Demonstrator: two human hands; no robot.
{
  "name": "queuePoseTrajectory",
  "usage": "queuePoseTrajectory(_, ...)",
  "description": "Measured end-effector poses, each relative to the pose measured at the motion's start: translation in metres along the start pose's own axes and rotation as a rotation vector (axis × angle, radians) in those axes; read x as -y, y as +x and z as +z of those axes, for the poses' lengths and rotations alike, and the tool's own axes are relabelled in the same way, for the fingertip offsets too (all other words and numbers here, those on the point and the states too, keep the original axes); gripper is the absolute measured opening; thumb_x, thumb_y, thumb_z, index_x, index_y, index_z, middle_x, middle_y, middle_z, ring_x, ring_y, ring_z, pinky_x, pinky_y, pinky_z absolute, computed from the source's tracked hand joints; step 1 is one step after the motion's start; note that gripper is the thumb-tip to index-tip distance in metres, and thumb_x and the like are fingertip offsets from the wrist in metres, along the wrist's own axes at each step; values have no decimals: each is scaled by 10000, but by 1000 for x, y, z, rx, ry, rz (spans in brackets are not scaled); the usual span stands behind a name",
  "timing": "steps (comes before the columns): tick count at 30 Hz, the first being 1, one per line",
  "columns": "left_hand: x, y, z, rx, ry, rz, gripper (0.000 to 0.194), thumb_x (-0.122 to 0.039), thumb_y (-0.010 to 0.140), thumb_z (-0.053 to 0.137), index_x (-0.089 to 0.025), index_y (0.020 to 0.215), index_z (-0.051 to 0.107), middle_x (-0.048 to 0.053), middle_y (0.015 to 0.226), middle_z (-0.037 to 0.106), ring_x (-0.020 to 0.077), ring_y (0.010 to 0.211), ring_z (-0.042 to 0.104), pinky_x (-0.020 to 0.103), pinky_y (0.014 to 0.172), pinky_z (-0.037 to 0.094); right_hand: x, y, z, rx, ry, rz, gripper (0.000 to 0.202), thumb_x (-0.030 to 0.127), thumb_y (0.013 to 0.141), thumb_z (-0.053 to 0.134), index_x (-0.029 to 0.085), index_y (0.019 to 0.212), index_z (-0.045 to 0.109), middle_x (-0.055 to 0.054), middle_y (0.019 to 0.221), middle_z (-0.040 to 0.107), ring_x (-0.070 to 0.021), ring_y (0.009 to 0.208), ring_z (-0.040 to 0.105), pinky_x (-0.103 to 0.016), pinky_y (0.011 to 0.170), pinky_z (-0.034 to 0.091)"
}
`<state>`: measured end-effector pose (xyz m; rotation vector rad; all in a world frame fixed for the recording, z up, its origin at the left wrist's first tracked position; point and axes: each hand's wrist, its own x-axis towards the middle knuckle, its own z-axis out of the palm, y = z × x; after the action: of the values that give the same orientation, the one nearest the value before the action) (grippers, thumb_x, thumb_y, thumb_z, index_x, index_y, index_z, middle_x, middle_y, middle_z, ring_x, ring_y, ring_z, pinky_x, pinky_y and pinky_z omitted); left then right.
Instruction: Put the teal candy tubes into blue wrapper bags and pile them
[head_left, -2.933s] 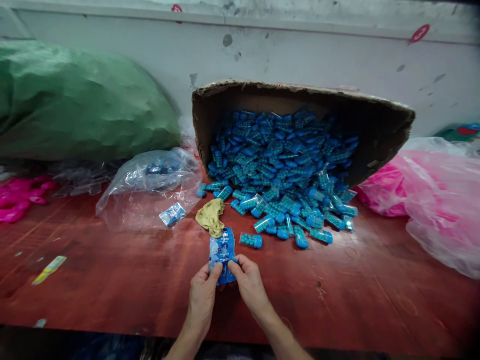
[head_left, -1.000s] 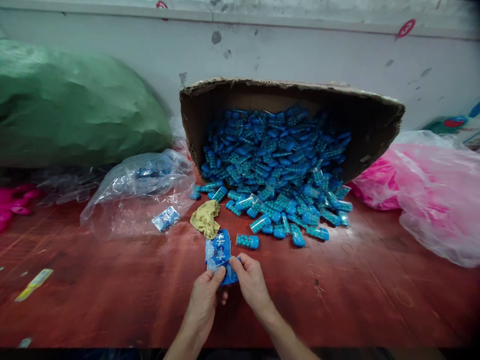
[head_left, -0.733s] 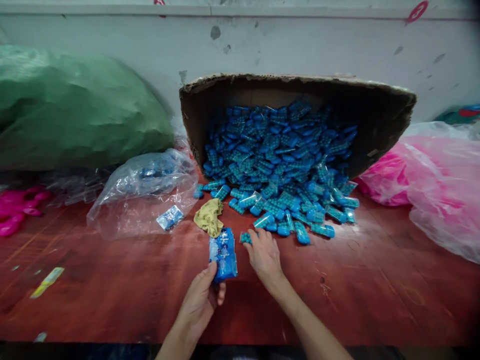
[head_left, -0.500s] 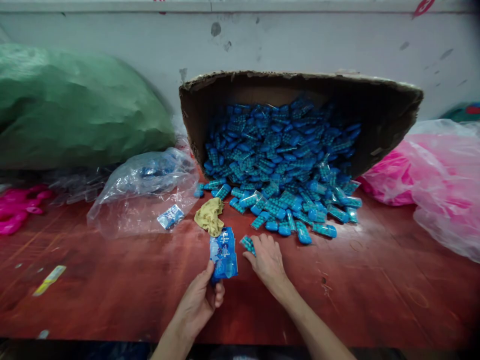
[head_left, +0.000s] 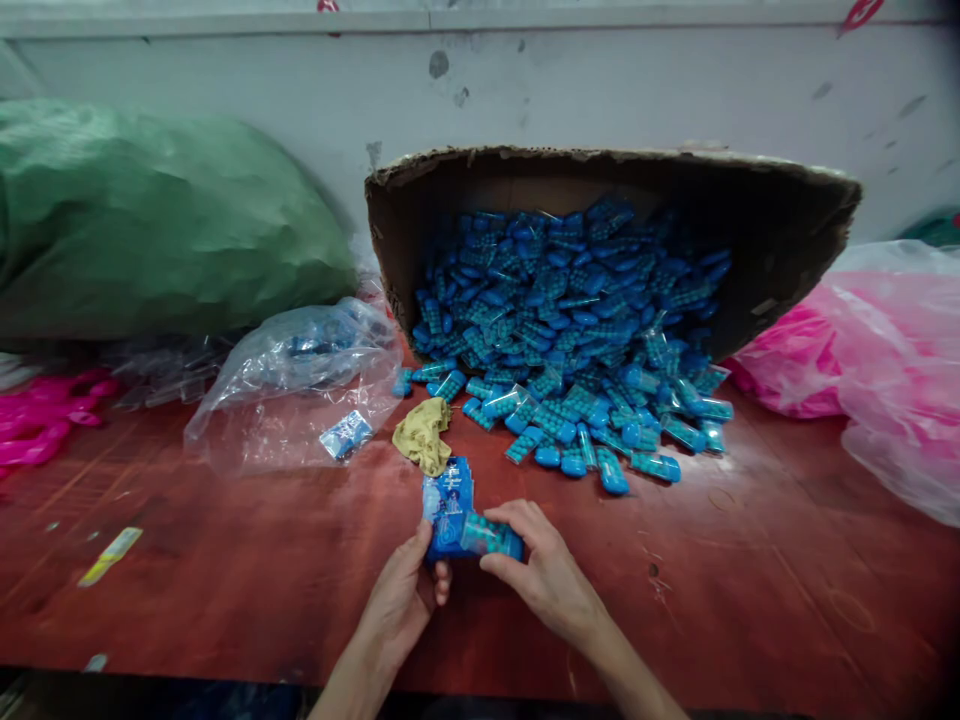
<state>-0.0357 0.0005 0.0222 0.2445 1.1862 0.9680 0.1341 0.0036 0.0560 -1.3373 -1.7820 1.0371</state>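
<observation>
My left hand (head_left: 411,583) grips a stack of blue printed cards (head_left: 448,500) by its lower left edge, thumb on top. Between the thumb and fingers of my right hand (head_left: 546,565) is a small clear container with a blue cap (head_left: 491,537), filled with teal beads. The container lies sideways over the right edge of the cards; whether it touches them I cannot tell. Just beyond the cards sits a crumpled yellowish cloth (head_left: 424,436). A large heap of the same containers (head_left: 555,310) spills out of a tipped cardboard box (head_left: 615,160) onto the red table (head_left: 712,600).
A clear plastic bag (head_left: 292,400) with blue things in it lies left of the cloth, a blue printed packet (head_left: 346,435) on its front. Behind is a big green sack (head_left: 165,230). Pink-filled bags (head_left: 885,350) stand right; a yellow strip (head_left: 110,556) lies left.
My right hand has brought the bead container from the table toward me and left, up to the cards. My left hand keeps its hold on the cards. The view has shifted slightly.
</observation>
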Motion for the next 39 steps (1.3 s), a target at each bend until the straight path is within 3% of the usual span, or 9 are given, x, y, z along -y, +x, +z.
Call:
queuePoseTrajectory(11,-8,0,-4,54,174,125,349,-485,636,621,-162,619,491,-30,376,512,74,335,432,180,347,321,0,-2,-3,89,-6,-32,339,173,713,635,241,1039,571,-20,963,579,-182,923,505,-287,826,388)
queuePoseTrajectory(39,-8,0,-8,112,111,154,333,-462,692,580,-171,576,466,-40,361,484,80,326,423,181,320,316,5,-6,3,70,-59,-28,293,184,757,590,240,1040,537,-28,993,548,-196,929,485,-320,829,384)
